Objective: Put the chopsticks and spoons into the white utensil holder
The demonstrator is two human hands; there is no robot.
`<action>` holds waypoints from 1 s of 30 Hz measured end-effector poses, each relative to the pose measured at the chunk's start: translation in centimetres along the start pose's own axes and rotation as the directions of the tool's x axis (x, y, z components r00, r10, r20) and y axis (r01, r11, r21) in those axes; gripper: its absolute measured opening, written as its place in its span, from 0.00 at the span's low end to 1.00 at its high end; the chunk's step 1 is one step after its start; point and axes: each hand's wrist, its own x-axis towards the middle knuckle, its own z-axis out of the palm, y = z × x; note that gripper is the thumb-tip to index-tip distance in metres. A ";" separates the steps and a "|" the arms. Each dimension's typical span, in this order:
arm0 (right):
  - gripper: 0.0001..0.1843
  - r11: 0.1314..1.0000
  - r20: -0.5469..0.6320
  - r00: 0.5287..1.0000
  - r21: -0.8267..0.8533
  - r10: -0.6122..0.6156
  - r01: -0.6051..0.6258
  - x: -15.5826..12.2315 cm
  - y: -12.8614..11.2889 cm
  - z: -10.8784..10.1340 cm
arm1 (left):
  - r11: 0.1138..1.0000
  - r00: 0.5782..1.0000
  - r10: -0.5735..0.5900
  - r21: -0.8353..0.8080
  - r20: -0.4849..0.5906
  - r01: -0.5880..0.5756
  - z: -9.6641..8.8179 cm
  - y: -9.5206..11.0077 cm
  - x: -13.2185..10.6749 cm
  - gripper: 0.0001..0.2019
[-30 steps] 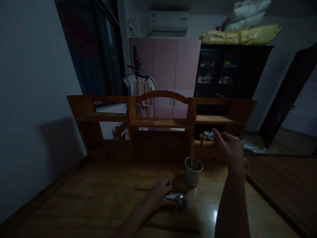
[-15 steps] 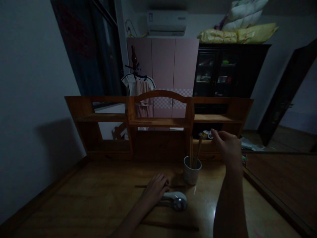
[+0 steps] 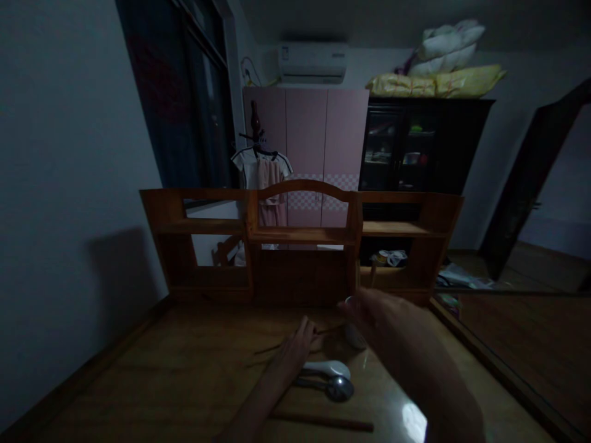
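Observation:
My left hand pinches a thin dark chopstick, slightly raised off the table with its shadow beneath. Just in front of that hand lie a white spoon and a metal spoon, side by side. A thicker brown stick rests nearer to me. My right hand is at the pale cup, covering much of it; motion blur hides whether its fingers are closed. Above the hand a light wooden chopstick sticks up from the cup.
A wooden shelf unit stands along the back of the shiny wooden table. White and yellow items sit in its right lower compartment. A wall borders the left side; a raised edge runs along the right.
My right hand has come down and left from above the shelf's lower right compartment to the cup. My left hand has lifted the chopstick slightly at a slant. The view has tilted up a little.

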 end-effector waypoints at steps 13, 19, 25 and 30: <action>0.23 0.864 0.241 0.895 -0.260 -0.374 0.431 -14.3 3.6 24.1 | 0.717 0.707 -0.266 -0.625 -0.655 -0.310 -5.3 0.9 -1.4 0.09; 0.17 0.923 0.487 0.787 0.147 -0.380 0.354 -9.2 1.9 13.1 | 0.558 0.695 -0.545 -0.822 -0.468 -0.115 -6.2 0.5 -0.8 0.11; 0.07 0.808 0.271 0.936 0.588 -0.224 0.023 -2.7 2.3 2.6 | 0.526 0.741 -0.575 -0.850 -0.346 0.011 -2.7 -1.0 0.0 0.16; 0.15 0.571 0.049 0.998 0.821 -0.048 -0.013 2.8 3.8 -0.6 | 0.509 0.763 -0.564 -0.860 -0.314 0.022 -1.3 -1.5 0.4 0.18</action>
